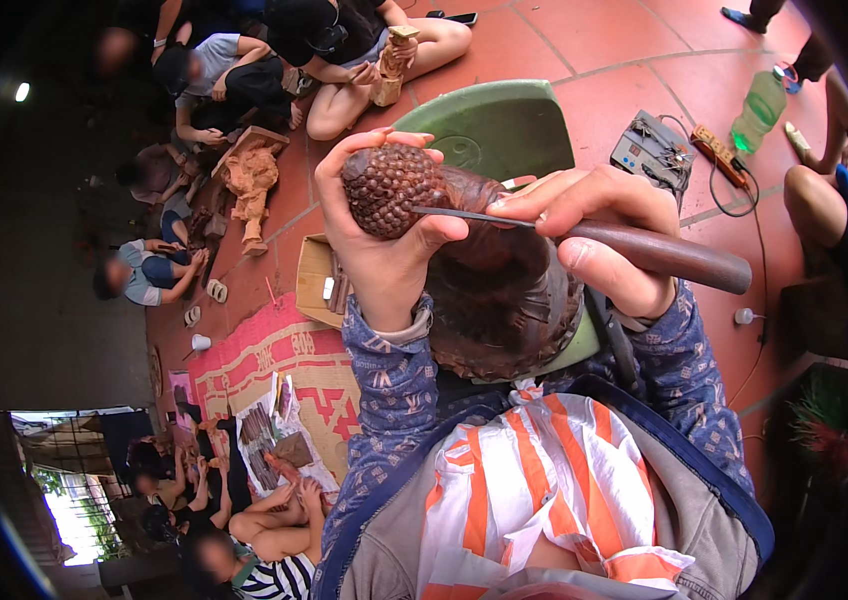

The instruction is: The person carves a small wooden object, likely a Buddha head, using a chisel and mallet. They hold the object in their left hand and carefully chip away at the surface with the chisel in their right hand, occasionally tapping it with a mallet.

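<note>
A dark brown wooden statue (499, 315) lies tilted in front of me, its rounded head (389, 190) covered in rows of small carved knobs. My left hand (379, 255) is wrapped round that head, fingers behind it and thumb stretched along its near side. In my right hand (614, 220) is a slim carving tool with a thick brown wooden handle (679, 258). Its thin dark blade points left, and the tip touches or nearly touches the knobs. The fingers of my right hand pinch the blade near the handle. The statue's face is hidden from this view.
Beyond the statue stands a green plastic chair (534, 125). A cardboard box (316, 280) sits left, beside a patterned mat (274, 350). At right are a grey control box (649, 150), an orange power strip (719, 155) with cables and a green bottle (759, 110). Several people sit around, some holding carvings.
</note>
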`<move>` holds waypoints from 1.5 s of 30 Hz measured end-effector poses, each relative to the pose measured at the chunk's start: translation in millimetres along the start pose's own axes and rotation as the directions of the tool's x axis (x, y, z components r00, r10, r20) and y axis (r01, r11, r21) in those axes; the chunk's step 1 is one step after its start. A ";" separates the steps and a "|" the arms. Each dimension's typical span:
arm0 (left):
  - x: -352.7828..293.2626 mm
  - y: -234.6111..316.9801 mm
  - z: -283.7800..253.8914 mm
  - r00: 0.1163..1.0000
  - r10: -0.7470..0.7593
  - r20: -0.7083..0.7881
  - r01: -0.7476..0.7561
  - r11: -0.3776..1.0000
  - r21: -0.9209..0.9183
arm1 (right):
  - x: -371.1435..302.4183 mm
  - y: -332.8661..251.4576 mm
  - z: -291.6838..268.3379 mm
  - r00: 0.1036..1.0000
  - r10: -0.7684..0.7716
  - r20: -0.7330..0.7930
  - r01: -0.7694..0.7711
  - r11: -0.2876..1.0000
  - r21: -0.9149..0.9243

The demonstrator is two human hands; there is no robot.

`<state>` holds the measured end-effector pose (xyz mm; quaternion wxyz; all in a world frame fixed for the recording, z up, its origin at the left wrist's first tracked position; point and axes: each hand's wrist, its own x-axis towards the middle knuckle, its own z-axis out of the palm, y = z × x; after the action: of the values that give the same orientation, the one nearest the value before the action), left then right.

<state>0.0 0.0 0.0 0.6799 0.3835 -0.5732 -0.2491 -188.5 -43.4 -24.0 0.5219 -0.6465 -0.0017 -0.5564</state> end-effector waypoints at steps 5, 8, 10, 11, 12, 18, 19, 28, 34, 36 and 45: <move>1.5 1.3 -1.4 1.000 0.005 0.003 -0.005 1.000 -0.006 | 2.2 -3.5 -0.2 1.000 -0.017 0.020 0.018 0.999 -0.050; 1.2 2.1 -1.1 1.000 -0.006 -0.001 0.006 1.000 -0.004 | 2.1 -4.3 -0.4 0.999 -0.027 0.026 0.028 0.997 -0.071; 1.0 2.4 -1.3 1.000 -0.006 0.000 0.006 1.000 -0.001 | 3.0 -3.6 -0.4 0.998 -0.049 0.029 0.051 0.996 -0.076; 1.0 2.5 -1.2 1.000 -0.005 0.000 0.005 1.000 0.000 | 3.6 -3.5 0.0 0.998 -0.057 0.030 0.059 0.995 -0.078; 0.8 1.5 -1.5 1.000 0.013 0.001 -0.013 1.000 0.024 | 4.2 -3.3 0.2 0.997 -0.064 0.030 0.067 0.995 -0.079; 0.0 0.6 -0.4 0.999 0.044 -0.001 -0.044 0.996 0.082 | 10.3 -15.0 2.1 1.000 0.011 0.007 -0.010 0.993 -0.121; -0.5 1.2 0.7 0.999 0.038 -0.003 -0.037 0.996 0.086 | 14.0 -19.9 2.6 0.999 0.046 0.004 -0.045 0.989 -0.142; 2.2 9.6 7.0 0.999 0.014 -0.052 -0.012 0.999 0.050 | 68.5 -68.5 13.5 0.948 0.276 0.160 -0.204 0.910 -0.360; 2.3 2.3 -3.8 0.998 0.041 0.048 -0.047 0.991 0.124 | 63.8 -69.4 -1.9 0.945 0.297 0.138 -0.212 0.875 -0.435; 3.9 -0.7 -3.9 0.996 0.069 0.062 -0.076 0.990 0.121 | 58.3 -71.4 -7.4 0.951 0.294 0.094 -0.239 0.893 -0.381; 5.4 2.2 -1.4 0.998 0.052 0.043 -0.055 0.996 0.071 | 40.7 -53.8 2.3 0.980 0.199 -0.022 -0.199 0.959 -0.200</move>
<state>2.3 -2.6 4.9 0.6601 0.3874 -0.6056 -0.2178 -202.7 -40.8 41.9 0.5072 -0.6925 0.1201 -0.4989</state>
